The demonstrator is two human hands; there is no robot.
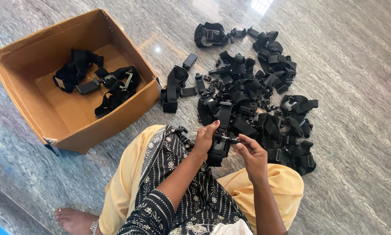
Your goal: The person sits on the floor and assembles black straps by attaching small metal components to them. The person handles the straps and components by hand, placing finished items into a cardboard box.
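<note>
Gripping black strap mount (219, 146), left hand (204, 139); right hand (250, 152) pinching its screw (230, 139); strap pile (256, 91) at 12 o'clock, cardboard box (117, 119) at 10.

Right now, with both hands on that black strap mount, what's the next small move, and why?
Probably keep turning the small black screw into the black plastic strap mount. The right hand pinches the screw at the mount's side, with much of it showing outside, while the left hand grips the mount. Finished-looking pieces lie in the brown cardboard box.
</note>
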